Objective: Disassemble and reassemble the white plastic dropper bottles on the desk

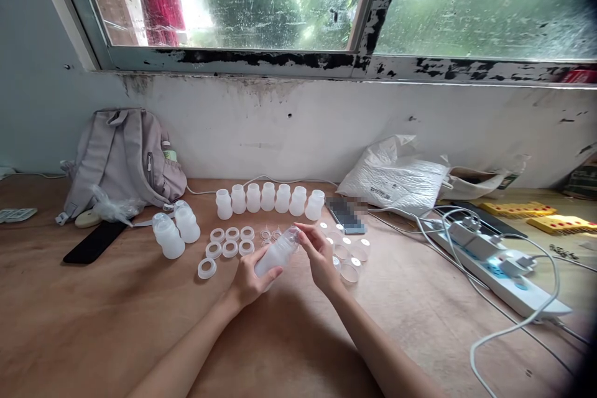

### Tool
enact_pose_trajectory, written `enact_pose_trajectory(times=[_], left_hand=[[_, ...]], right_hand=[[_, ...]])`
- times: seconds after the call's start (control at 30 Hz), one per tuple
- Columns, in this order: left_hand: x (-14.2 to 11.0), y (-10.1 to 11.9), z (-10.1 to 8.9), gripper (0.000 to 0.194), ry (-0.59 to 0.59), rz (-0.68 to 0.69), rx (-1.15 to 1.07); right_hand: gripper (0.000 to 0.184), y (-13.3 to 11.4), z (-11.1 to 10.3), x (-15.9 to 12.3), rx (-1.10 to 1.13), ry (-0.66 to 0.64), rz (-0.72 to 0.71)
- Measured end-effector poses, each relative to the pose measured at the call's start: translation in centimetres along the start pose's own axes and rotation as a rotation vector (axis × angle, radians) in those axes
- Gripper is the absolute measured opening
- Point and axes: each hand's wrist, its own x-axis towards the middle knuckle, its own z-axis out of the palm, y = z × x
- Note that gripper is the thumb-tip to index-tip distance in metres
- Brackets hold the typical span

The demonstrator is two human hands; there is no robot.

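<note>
My left hand [250, 278] is wrapped round the body of a frosted baby bottle [276, 255], which tilts up to the right above the table. At its clear top, the thumb and fingers of my right hand [319, 256] pinch the tip. White collar rings [230, 249] lie in rows left of the bottle. Small clear teats [265, 235] are partly hidden behind it. Beside my right hand lie several clear caps [349, 271] with white round spots. Open bottle bodies [267, 198] stand in a row behind, and two topped bottles [168, 237] stand at the left.
On the left a backpack [124, 158] leans near the wall, with a black phone-like slab [99, 242] before it. Another phone [346, 216] and a white plastic parcel [394, 174] lie behind the caps. A power strip [504, 280] with looping cables occupies the right.
</note>
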Motion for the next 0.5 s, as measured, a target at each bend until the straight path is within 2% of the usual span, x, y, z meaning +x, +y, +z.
enact_pose_trajectory(times=[0.23, 0.5], left_hand=[[-0.2, 0.4, -0.4, 0.038, -0.011, -0.041, 0.054], [0.0, 1.2, -0.8, 0.030, -0.029, -0.031, 0.071]], right_hand=[[0.020, 1.1, 0.8, -0.8, 0.002, 0.078, -0.006], [0.019, 1.9, 1.3, -1.2, -0.009, 0.102, -0.002]])
